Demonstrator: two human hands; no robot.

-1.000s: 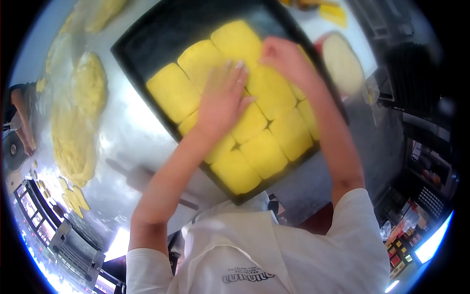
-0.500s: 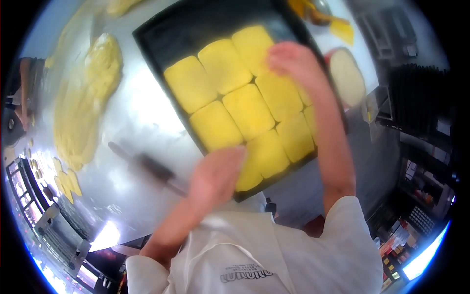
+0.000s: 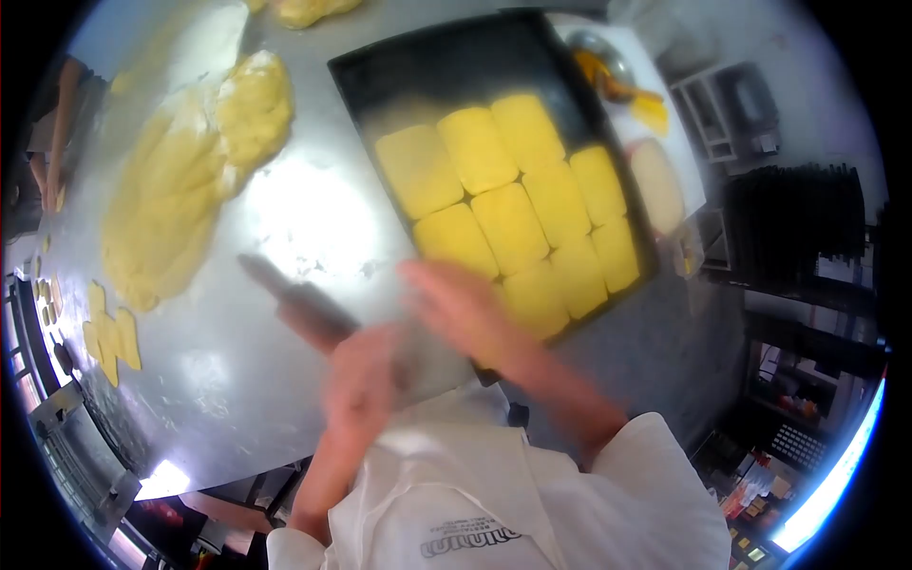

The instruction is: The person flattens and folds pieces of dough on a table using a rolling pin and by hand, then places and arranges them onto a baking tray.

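A dark baking tray (image 3: pixel 427 66) holds several flat, rounded yellow dough pieces (image 3: pixel 510 228) laid edge to edge in rows. My right hand (image 3: pixel 456 302) is above the tray's near left corner, fingers stretched out toward the rolling pin and nothing seen in them. On the steel table lies a brown rolling pin (image 3: pixel 315 317), slanting toward me. At its near handle is my left hand (image 3: pixel 363 375), smeared by motion; whether its fingers grip the handle I cannot make out.
A large floury yellow dough mass (image 3: pixel 166 204) lies on the left of the steel table (image 3: pixel 214 380). Small dough strips (image 3: pixel 112 334) sit nearer. Beyond the tray are a metal bowl (image 3: pixel 600 52) and a yellow scraper (image 3: pixel 650 112). Another person's arm (image 3: pixel 63 123) shows far left.
My right hand has left the far right dough pieces and come back toward the tray's near left corner. My left hand has moved from the tray's edge to the rolling pin's near handle.
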